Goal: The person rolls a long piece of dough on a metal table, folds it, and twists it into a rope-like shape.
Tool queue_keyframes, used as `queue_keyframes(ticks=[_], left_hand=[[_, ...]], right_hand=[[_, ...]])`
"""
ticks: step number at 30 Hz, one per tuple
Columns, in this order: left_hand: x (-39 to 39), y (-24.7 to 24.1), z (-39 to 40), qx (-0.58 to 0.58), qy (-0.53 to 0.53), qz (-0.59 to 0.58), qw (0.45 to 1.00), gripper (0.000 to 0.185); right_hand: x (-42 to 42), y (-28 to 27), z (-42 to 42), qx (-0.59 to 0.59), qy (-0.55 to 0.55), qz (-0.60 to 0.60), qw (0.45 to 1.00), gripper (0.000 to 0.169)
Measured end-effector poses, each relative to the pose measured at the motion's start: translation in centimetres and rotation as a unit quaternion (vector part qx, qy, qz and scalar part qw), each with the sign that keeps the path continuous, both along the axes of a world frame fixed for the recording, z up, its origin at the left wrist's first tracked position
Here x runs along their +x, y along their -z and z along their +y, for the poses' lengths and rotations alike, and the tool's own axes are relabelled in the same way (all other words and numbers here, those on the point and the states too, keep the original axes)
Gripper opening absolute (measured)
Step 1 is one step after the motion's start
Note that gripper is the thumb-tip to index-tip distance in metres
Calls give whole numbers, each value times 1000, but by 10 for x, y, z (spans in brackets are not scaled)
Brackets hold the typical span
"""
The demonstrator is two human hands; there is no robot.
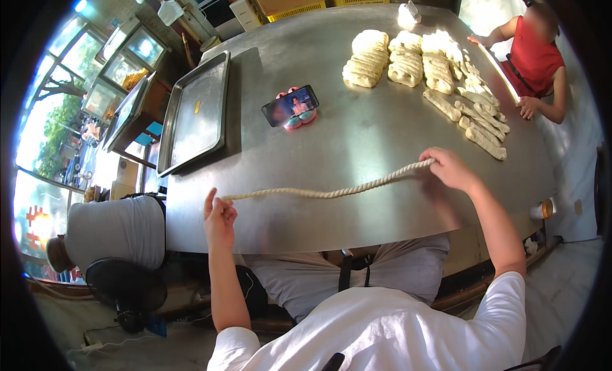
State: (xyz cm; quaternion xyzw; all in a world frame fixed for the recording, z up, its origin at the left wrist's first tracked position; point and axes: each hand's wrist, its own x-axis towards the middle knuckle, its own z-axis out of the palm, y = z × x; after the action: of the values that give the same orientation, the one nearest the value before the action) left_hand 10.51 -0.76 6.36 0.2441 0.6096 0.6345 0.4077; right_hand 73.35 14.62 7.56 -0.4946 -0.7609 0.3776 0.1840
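Note:
A long twisted rope of dough (pixel 334 194) stretches between my two hands, low over the metal table (pixel 306 227). Its thinner left end is pinched between the thumb and fingers of my left hand (pixel 220 218), near the table's front edge. My right hand (pixel 447 167) grips the thicker end, farther right. Beyond that hand lie several loose dough strips (pixel 485 141), and behind them stand stacked dough pieces (pixel 366 60) in rows. Whether the middle of the rope touches the table, I cannot tell.
An empty metal baking tray (pixel 196 117) lies at the left. A phone (pixel 291 105) leans on a pink and teal stand. At the far right a person in red (pixel 535 60) has both hands at the table edge. A black fan (pixel 126 285) stands lower left.

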Motion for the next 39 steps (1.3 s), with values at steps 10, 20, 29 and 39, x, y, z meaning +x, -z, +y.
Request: queue_keyframes(ticks=[10,20,29,39], left_hand=[[150,31,72,108,188,651,727,21],[16,14,48,-107,383,408,822,19],[-5,19,61,-37,205,510,835,23],[-37,42,20,-86,80,641,759,25]], right_hand=[[-26,-11,-12,76,-48,-254,963,31],[92,-2,22,-99,33,-58,993,18],[116,10,-6,121,142,-49,981,16],[5,27,-122,187,46,-326,925,63]])
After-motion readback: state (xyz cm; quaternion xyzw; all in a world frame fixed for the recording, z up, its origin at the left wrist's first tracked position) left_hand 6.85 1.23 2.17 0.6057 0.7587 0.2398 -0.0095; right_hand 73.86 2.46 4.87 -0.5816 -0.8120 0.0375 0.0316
